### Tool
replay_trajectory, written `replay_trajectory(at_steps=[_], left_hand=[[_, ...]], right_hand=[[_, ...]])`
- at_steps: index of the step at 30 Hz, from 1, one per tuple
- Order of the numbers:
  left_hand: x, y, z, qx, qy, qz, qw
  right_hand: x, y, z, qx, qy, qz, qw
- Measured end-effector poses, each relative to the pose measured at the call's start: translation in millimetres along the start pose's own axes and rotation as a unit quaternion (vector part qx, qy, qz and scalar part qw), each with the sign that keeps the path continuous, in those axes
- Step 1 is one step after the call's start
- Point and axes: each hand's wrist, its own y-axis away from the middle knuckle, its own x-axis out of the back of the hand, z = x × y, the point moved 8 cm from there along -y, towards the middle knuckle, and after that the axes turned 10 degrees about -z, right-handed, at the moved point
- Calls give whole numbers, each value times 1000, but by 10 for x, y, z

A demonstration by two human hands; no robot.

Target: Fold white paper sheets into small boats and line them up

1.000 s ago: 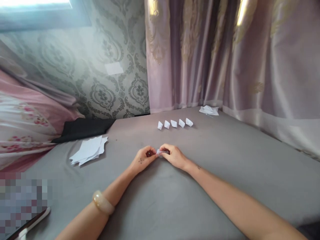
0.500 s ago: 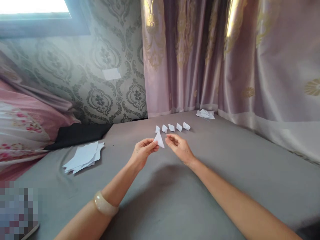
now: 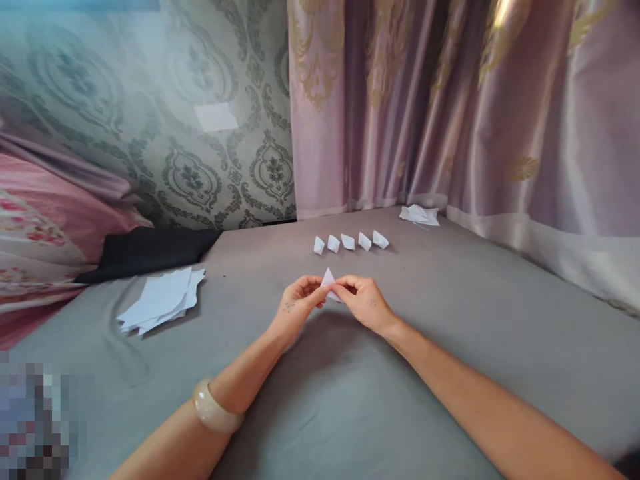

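A small white folded paper [image 3: 328, 276], triangular with its tip upward, is pinched between both hands above the grey sheet. My left hand [image 3: 301, 300] grips its left side with thumb and fingers. On the other side, my right hand [image 3: 364, 301] pinches the paper too, its thumb close to the left thumb. The fingers cover the lower part of the fold. Just beyond the hands, several small folded paper boats [image 3: 349, 242] stand in a row on the sheet.
A stack of white paper sheets [image 3: 161, 297] lies at the left, near a black cloth [image 3: 150, 252]. More white paper pieces [image 3: 419, 215] rest at the back right by the curtain [image 3: 370, 133]. Pink floral fabric [image 3: 45, 233] hangs at the far left.
My right hand has closed in and now pinches the folded paper, where before it was apart from it. The view has tilted down slightly.
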Motion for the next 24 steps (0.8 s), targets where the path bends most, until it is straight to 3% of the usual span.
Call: replay_trajectory(at_steps=[8,14,21,24], left_hand=[[151,3,-22,-49,18,73,996],[155,0,-77,-28,56,71,995],[166,-10,-82,-41,24,60,997],[207,-11,-76,-55,-7,77,995]], right_hand=[[-217,84,3,-67,-102,-63,990],[-174,83,20,-72,-109,-26,991],[-115,66,54,-71,-76,-26,994],[-63,46,60,-40,-30,-2,999]])
